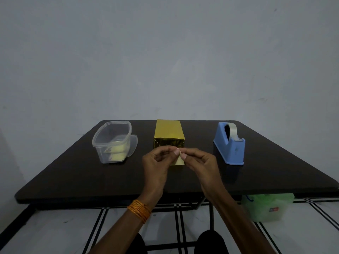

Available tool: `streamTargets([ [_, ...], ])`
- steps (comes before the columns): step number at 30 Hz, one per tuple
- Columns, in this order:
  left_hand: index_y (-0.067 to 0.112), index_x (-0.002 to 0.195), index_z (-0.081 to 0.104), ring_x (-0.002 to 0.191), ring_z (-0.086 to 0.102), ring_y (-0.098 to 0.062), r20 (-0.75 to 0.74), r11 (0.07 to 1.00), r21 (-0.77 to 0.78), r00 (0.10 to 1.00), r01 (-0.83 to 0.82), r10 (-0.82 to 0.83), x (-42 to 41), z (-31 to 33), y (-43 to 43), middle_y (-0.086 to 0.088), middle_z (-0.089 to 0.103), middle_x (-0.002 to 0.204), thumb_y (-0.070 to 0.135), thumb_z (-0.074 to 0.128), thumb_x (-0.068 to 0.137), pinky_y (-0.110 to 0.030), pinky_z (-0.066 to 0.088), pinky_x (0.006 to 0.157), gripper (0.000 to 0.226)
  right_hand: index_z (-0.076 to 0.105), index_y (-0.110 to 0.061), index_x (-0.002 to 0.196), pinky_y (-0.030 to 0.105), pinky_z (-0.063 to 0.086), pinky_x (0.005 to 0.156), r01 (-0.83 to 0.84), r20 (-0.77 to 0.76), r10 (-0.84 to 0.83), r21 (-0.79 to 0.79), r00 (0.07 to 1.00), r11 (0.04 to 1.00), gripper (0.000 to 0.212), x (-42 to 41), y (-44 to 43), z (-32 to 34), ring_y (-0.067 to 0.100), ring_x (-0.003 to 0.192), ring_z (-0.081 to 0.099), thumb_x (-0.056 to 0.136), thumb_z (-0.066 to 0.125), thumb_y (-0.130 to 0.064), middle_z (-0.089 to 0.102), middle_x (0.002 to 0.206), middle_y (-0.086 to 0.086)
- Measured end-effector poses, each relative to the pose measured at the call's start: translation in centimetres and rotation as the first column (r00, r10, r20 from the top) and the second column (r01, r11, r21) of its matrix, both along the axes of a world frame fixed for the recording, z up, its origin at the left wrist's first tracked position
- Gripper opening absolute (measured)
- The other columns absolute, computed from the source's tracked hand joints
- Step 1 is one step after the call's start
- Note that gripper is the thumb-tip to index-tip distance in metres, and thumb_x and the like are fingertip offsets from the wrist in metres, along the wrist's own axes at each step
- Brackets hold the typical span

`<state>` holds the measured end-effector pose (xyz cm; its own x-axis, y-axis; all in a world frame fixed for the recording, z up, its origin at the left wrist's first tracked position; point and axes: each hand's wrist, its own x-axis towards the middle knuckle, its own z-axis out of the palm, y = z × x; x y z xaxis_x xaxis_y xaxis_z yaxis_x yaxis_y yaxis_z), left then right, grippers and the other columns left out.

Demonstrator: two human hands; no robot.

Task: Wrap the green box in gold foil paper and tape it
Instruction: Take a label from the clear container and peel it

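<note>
Wrapped box (168, 133) just behind hands (156, 163) (202, 162)

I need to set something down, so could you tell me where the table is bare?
Bare: the table's near corners, before the tub and the tape dispenser. Crowded: the middle, where left hand and right hand pinch paper before the box.
</note>
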<state>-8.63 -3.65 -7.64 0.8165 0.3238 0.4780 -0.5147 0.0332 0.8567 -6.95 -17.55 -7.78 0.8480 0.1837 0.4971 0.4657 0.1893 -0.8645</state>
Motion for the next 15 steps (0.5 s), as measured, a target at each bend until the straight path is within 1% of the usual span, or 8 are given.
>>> streamTargets([
  [4,0.008,0.094,0.075,0.094,0.070,-0.018,-0.022,1.000,-0.008,0.999,0.023,-0.024,0.12,-0.14,0.27,-0.004,0.075,0.093,0.008,0.074,0.082,-0.032,0.058,0.081,0.011,0.074,-0.014,0.106,0.032,0.057,0.090,-0.021,-0.009,0.021,0.007,1.000,1.000,0.020,-0.02,0.02,-0.04,0.020,0.106,0.069,0.090,0.063,-0.007,0.074,0.107,0.006],
  [6,0.006,0.095,0.074,0.094,0.070,-0.020,-0.022,1.000,-0.009,0.999,0.030,-0.030,0.09,-0.17,0.36,-0.006,0.075,0.094,0.007,0.073,0.083,-0.031,0.058,0.080,0.012,0.074,-0.015,0.106,0.032,0.056,0.090,-0.023,-0.007,0.023,0.002,1.000,1.000,0.020,-0.02,0.07,-0.13,0.020,0.106,0.069,0.090,0.064,-0.010,0.074,0.107,0.006],
  [13,0.003,0.098,0.073,0.093,0.070,-0.018,-0.048,0.993,-0.083,0.995,0.087,-0.091,-0.10,-0.01,0.19,-0.008,0.075,0.094,0.004,0.071,0.085,-0.024,0.057,0.077,0.013,0.073,-0.009,0.109,0.029,0.057,0.086,-0.005,0.018,0.005,-0.008,1.000,1.000,0.021,0.04,0.03,-0.25,0.020,0.104,0.070,0.092,0.062,-0.004,0.074,0.107,0.007],
  [15,0.004,0.098,0.073,0.095,0.070,-0.019,-0.075,0.988,-0.113,0.990,0.107,-0.116,-0.12,-0.05,0.17,-0.008,0.075,0.095,0.006,0.071,0.085,-0.028,0.057,0.081,0.014,0.073,-0.009,0.108,0.027,0.056,0.085,0.003,0.034,-0.002,-0.018,0.999,1.000,0.020,0.07,-0.03,-0.26,0.019,0.103,0.070,0.092,0.062,-0.004,0.074,0.106,0.007],
])
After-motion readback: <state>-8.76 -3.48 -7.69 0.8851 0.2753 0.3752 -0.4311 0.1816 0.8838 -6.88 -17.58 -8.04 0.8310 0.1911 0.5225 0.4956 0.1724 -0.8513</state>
